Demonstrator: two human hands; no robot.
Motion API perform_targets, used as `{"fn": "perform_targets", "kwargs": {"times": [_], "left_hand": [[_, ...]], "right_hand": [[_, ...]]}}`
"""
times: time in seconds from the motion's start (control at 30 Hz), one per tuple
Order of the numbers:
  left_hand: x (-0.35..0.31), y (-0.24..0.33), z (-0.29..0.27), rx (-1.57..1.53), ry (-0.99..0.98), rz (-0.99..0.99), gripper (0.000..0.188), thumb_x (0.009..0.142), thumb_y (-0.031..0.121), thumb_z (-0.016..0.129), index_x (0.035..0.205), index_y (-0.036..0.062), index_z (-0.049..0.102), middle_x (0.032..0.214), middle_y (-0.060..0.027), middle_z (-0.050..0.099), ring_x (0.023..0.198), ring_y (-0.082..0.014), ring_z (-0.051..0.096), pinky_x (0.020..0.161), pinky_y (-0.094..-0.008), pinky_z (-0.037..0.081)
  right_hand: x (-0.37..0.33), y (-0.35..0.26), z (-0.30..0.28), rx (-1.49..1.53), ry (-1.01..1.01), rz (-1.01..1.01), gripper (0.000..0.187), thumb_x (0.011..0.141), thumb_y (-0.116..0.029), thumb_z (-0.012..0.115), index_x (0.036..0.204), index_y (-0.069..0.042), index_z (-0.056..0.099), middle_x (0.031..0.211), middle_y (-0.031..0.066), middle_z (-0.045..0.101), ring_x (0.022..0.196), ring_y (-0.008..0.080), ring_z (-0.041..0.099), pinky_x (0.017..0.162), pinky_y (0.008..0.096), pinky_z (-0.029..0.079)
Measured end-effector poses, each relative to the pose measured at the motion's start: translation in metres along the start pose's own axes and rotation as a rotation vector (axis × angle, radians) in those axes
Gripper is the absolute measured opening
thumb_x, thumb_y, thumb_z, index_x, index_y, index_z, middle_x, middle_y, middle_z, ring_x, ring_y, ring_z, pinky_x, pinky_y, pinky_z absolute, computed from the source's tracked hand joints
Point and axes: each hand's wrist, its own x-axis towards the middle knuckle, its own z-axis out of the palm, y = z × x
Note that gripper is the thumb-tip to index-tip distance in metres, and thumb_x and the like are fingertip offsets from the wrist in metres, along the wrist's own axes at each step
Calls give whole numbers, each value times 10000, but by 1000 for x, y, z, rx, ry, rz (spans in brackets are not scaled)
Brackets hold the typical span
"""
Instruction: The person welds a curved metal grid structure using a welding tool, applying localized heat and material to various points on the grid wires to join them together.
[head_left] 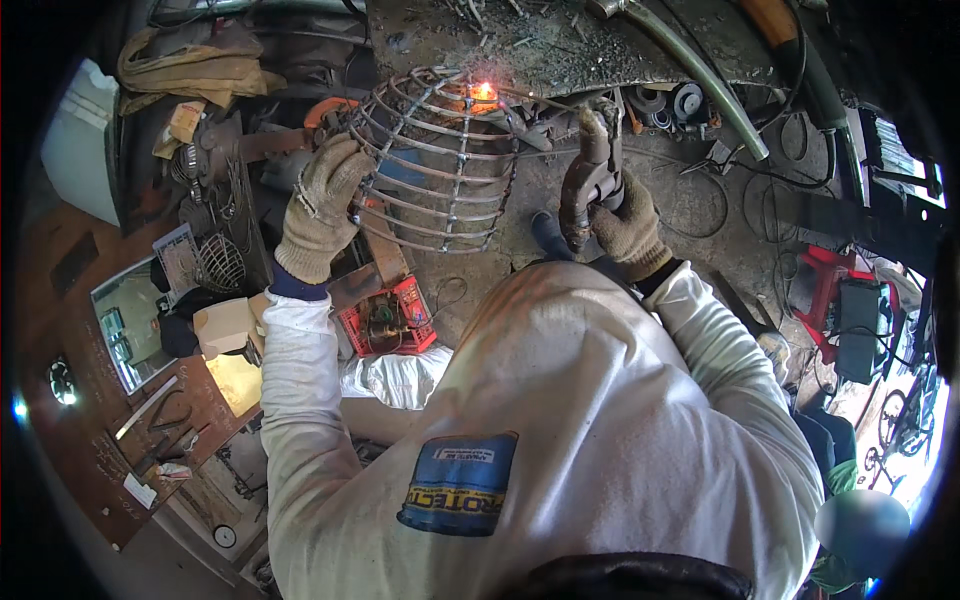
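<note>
Here, left hand [322, 205] on edge of cage [461, 156], right hand [632, 228] apart.

Head-worn fisheye, left of pair, upright; looks steeply down past white shirt [620, 400], nearest the lens; left hand [322, 205] and right hand [632, 228] farther out; near edge of worktop [610, 62] high in view; floor [697, 252] deeper below; straight lines bow toward dark rim

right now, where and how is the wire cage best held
Probably grip the wire cage by its left edge, coming from the left, as the left hand does: gaps between bars allow wrapping, and the glowing spot sits toward the upper right.
</note>
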Motion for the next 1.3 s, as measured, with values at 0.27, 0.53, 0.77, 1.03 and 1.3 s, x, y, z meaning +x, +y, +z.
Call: {"fn": "perform_targets", "kwargs": {"times": [0.27,0.53,0.77,1.03,1.3], "left_hand": [[-14,-8,4,40,-12,0,690,675,-93,628,1314,138,506,1300,-141,516,1233,-356,527,993,-445,482],[1,2,-2,5,17,31,540,683,-36,613,1203,102,571,1237,-148,537,1181,-363,550,953,-443,507],[4,2,0,-19,-10,14,542,669,-28,662,1187,108,577,1248,-145,538,1186,-382,544,969,-460,492],[0,3,2,28,13,15,568,703,-29,657,1235,147,561,1254,-117,536,1206,-359,535,990,-458,491],[-3,2,9,20,17,-14,492,747,-39,689,1209,81,570,1224,-164,569,1189,-375,546,972,-452,485]], "right_hand": [[3,9,2,-31,-8,-84,297,794,-231,730,987,-51,596,844,95,658,771,188,647,708,320,512],[-2,1,-6,90,24,-54,370,768,-236,695,1054,-17,609,879,95,674,816,201,648,750,335,514],[2,-8,-3,-12,30,63,358,758,-179,688,1069,-15,622,899,136,692,857,220,678,775,346,515],[2,5,-5,-3,2,-19,390,772,-214,702,1104,-20,635,960,151,705,900,237,686,798,347,515],[6,23,-2,11,-27,56,317,779,-201,690,1045,-41,631,920,113,681,869,240,666,781,363,517]]}}
